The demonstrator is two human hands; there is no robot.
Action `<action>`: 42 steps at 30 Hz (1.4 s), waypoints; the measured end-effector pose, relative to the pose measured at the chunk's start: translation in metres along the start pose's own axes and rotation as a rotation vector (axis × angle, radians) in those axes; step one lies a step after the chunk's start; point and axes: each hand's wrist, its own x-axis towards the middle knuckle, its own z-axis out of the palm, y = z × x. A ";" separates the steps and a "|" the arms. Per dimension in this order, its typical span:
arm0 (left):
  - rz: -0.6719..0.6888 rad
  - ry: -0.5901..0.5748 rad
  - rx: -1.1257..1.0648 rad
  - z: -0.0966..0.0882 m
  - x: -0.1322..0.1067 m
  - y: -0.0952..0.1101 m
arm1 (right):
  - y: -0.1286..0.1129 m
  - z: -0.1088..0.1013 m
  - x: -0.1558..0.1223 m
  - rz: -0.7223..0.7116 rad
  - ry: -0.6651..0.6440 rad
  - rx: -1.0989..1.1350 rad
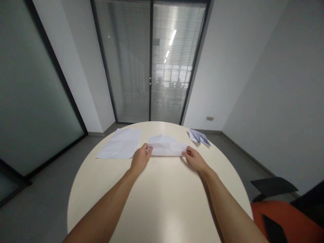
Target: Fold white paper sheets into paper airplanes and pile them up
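Observation:
Between my hands is a creased sheet of white paper point(165, 147), with its near edge running straight across toward me. My left hand point(142, 158) pinches its left end, thumb on top. At the right end, my right hand point(194, 158) grips the near corner between thumb and fingers. A larger creased white sheet point(121, 144) lies flat on the left, its right edge close by my left hand. Beyond my right hand sits a folded paper piece point(198, 136) with bluish shaded faces, standing partly off the table.
The round cream table point(162, 195) carries all the papers. An orange chair point(286, 216) with black armrests stands at the lower right, close to the table's edge. Past the far edge are a glass partition with blinds point(134, 67) and a white wall point(227, 67).

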 end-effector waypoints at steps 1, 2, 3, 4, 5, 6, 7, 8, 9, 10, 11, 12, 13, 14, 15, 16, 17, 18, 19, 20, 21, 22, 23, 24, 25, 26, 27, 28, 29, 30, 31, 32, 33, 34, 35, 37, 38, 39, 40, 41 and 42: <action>-0.004 0.012 -0.014 0.000 0.000 0.000 | 0.000 0.000 0.000 -0.004 -0.012 -0.003; -0.007 0.022 -0.021 0.000 0.000 0.001 | 0.000 0.000 0.000 -0.008 -0.023 0.003; -0.010 0.032 -0.026 -0.001 0.000 0.001 | -0.001 0.001 0.000 -0.012 -0.025 0.016; -0.011 0.038 -0.032 -0.001 0.000 0.002 | -0.002 0.001 0.000 -0.017 -0.017 0.030; -0.013 0.043 -0.040 -0.001 0.000 0.002 | -0.002 0.002 0.000 -0.021 -0.008 0.040; -0.018 0.047 -0.051 0.000 -0.001 0.002 | -0.003 0.002 0.001 -0.023 0.001 0.046; -0.024 0.052 -0.068 0.000 -0.001 0.003 | -0.004 0.003 0.001 -0.023 0.006 0.047; -0.032 0.055 -0.089 0.001 -0.002 0.003 | -0.005 0.003 0.002 -0.021 0.011 0.047; -0.037 0.052 -0.111 0.003 -0.002 0.002 | -0.005 0.003 0.002 -0.018 0.016 0.043; -0.041 0.044 -0.131 0.004 -0.003 0.002 | -0.006 0.003 0.002 -0.017 0.022 0.037; -0.043 0.032 -0.144 0.005 -0.003 0.001 | -0.006 0.003 0.002 -0.017 0.029 0.032; -0.043 0.017 -0.150 0.007 -0.003 0.001 | -0.007 0.002 0.003 -0.019 0.037 0.027; -0.044 0.006 -0.151 0.008 -0.003 0.000 | -0.007 0.002 0.003 -0.021 0.045 0.021; -0.043 0.004 -0.150 0.008 -0.003 -0.001 | -0.008 0.002 0.003 -0.022 0.051 0.018; -0.040 0.011 -0.150 0.009 -0.003 -0.001 | -0.009 0.002 0.002 -0.021 0.057 0.018; -0.033 0.025 -0.155 0.009 -0.003 -0.002 | -0.010 0.002 0.002 -0.018 0.066 0.023; -0.027 0.042 -0.162 0.009 -0.002 -0.002 | -0.010 0.002 0.002 -0.015 0.078 0.029; -0.024 0.058 -0.168 0.009 -0.002 -0.002 | -0.011 0.002 0.003 -0.013 0.091 0.033; -0.028 0.069 -0.171 0.009 -0.002 -0.002 | -0.012 0.002 0.003 -0.013 0.104 0.037; -0.037 0.072 -0.171 0.009 -0.002 -0.002 | -0.012 0.001 0.003 -0.014 0.113 0.040; -0.046 0.065 -0.170 0.009 -0.002 -0.001 | -0.012 0.001 0.003 -0.013 0.118 0.040; -0.053 0.050 -0.170 0.009 -0.002 -0.001 | -0.012 0.001 0.003 -0.011 0.119 0.038; -0.058 0.027 -0.170 0.010 -0.003 -0.001 | -0.011 0.002 0.004 -0.007 0.119 0.039; -0.064 0.001 -0.170 0.010 -0.003 -0.001 | -0.011 0.002 0.004 -0.001 0.115 0.042; -0.073 -0.025 -0.171 0.011 -0.003 -0.001 | -0.009 0.002 0.004 0.007 0.106 0.051; -0.086 -0.049 -0.173 0.011 -0.003 -0.002 | -0.008 0.003 0.003 0.018 0.092 0.067; -0.098 -0.068 -0.178 0.012 -0.003 -0.003 | -0.007 0.004 0.003 0.033 0.072 0.087; -0.107 -0.080 -0.184 0.013 -0.003 -0.004 | -0.005 0.005 0.003 0.050 0.047 0.106; -0.112 -0.089 -0.193 0.014 -0.002 -0.006 | -0.004 0.006 0.002 0.065 0.021 0.119; -0.114 -0.094 -0.202 0.014 -0.002 -0.007 | -0.003 0.006 0.001 0.075 0.001 0.123; -0.115 -0.097 -0.210 0.015 -0.002 -0.009 | -0.003 0.006 0.001 0.079 -0.011 0.117; -0.116 -0.099 -0.215 0.016 -0.002 -0.010 | -0.003 0.006 0.001 0.079 -0.016 0.107; -0.122 -0.100 -0.216 0.016 -0.002 -0.010 | -0.003 0.006 0.001 0.075 -0.014 0.098; -0.129 -0.102 -0.213 0.016 -0.002 -0.011 | -0.004 0.006 0.001 0.072 -0.011 0.091; -0.134 -0.106 -0.208 0.015 -0.002 -0.010 | -0.004 0.005 0.001 0.069 -0.008 0.090; -0.146 -0.114 -0.183 0.014 -0.002 -0.008 | -0.006 0.005 0.001 0.066 -0.011 0.093; -0.151 -0.116 -0.163 0.013 -0.002 -0.007 | -0.007 0.004 0.001 0.067 -0.015 0.095; -0.153 -0.116 -0.139 0.013 -0.002 -0.006 | -0.008 0.004 0.001 0.069 -0.019 0.098; -0.153 -0.113 -0.113 0.012 -0.002 -0.004 | -0.009 0.004 0.000 0.073 -0.020 0.101; -0.148 -0.110 -0.087 0.012 -0.003 -0.003 | -0.010 0.004 0.000 0.076 -0.020 0.102; -0.141 -0.109 -0.062 0.013 -0.003 -0.003 | -0.010 0.004 0.000 0.076 -0.018 0.100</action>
